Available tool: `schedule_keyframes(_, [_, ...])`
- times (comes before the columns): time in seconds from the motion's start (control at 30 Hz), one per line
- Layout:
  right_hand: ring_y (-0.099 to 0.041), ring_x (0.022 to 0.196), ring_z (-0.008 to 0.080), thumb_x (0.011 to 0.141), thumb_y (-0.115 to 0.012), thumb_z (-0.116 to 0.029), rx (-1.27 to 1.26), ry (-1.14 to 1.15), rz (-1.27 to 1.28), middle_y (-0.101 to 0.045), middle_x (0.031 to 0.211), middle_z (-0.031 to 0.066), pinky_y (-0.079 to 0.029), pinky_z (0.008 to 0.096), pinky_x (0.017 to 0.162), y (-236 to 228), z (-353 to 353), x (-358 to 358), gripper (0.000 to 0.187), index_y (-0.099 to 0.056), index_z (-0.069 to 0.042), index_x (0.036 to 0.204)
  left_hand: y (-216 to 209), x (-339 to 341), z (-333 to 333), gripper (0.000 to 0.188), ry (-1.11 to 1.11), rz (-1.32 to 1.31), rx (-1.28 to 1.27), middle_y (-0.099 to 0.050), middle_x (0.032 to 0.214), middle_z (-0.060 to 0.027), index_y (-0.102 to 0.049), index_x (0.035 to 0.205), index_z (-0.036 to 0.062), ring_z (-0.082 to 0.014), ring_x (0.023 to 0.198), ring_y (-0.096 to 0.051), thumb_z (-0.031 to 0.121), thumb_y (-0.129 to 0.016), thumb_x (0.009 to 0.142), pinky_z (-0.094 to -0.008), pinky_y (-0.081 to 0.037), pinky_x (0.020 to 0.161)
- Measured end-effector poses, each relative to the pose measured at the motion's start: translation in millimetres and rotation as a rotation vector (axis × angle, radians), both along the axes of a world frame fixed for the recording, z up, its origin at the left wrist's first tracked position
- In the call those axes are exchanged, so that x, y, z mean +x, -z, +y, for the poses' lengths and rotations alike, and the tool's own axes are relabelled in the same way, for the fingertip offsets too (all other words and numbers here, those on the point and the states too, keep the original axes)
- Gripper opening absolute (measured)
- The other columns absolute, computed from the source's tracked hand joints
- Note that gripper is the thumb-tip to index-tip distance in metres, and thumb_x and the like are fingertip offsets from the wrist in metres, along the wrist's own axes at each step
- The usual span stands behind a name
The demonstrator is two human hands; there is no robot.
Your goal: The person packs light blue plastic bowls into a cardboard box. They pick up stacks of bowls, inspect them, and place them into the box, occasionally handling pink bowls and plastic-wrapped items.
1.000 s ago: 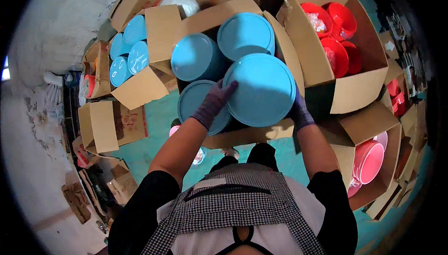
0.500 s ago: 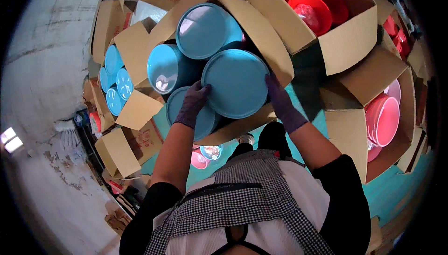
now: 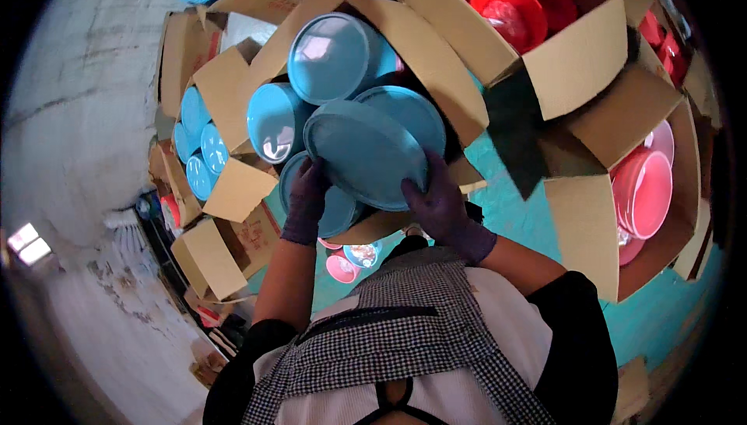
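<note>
A round blue lid (image 3: pixel 366 149) is tilted in front of me, above an open cardboard box. My left hand (image 3: pixel 311 192), in a dark purple glove, grips its lower left rim. My right hand (image 3: pixel 440 201), gloved alike, is closed on its lower right rim. Behind the lid, another blue round top (image 3: pixel 416 106) shows in part. A large blue bucket (image 3: pixel 331 55) lies toward the back of the box, with a second blue bucket (image 3: pixel 270 125) on its left. One more blue round piece (image 3: pixel 336 211) sits below, half covered by the lid and my left hand.
Red buckets (image 3: pixel 510 17) fill a cardboard box at the far right. Pink buckets (image 3: pixel 644 192) stand in another box on the right. Small blue buckets (image 3: pixel 204 149) sit in a box on the left. Box flaps (image 3: pixel 580 67) stick out around me. The floor (image 3: pixel 517 230) is green.
The lid has come up and tilted, moving left between my hands and uncovering another blue round top beneath. My right hand has shifted down and left along the rim.
</note>
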State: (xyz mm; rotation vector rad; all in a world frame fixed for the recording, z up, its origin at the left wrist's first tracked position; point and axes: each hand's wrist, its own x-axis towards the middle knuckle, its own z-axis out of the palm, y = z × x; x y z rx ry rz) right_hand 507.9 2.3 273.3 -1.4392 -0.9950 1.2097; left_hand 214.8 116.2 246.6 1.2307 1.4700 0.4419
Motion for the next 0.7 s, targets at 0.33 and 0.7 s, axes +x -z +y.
schedule_keyframes(0.33, [-0.053, 0.115, 0.0284, 0.089, -0.062, -0.03, -0.188, -0.577, 0.186, -0.053, 0.125, 0.0232, -0.043, 0.041, 0.098, 1, 11, -40, 0.065, -0.034, 0.008, 0.135, -57, -62, -146, 0.066, -0.599, -0.752, -0.526, -0.048, 0.138, -0.0189, -0.038, 0.139, -0.0022, -0.0355, 0.129, -0.045, 0.028, -0.067, 0.087, -0.0499, -0.035, 0.11])
schedule_keyframes(0.7, [-0.061, 0.107, 0.0314, 0.091, -0.06, -0.035, -0.161, -0.897, 0.256, -0.06, 0.12, 0.0215, -0.049, 0.0396, 0.093, -34, 52, -132, 0.063, -0.039, 0.002, 0.139, -22, -160, -134, 0.059, -1.043, -0.691, -0.247, -0.05, 0.136, -0.0164, -0.038, 0.143, 0.0035, -0.0336, 0.122, -0.052, 0.038, -0.051, 0.097, -0.0481, -0.042, 0.103])
